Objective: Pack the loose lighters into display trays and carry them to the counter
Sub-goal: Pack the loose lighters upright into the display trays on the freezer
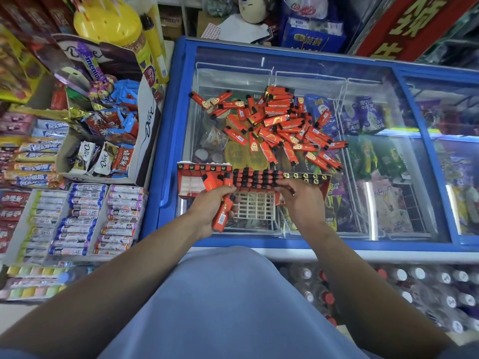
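From the head view, the left hand (212, 211) has its grip curled round a few red plastic lighters with black caps (222, 216), held just left of the white gridded display tray (255, 207) on the blue-framed glass freezer lid (388, 151). The right hand (303, 200) has its fingertips (281, 183) pressing the row of black-capped lighters standing in the tray (255, 178). A heap of loose red lighters (282, 125) lies farther back on the glass.

Left hand (211, 208) clenched with fingers curled; right hand (302, 196) reaching forward, fingers bent.
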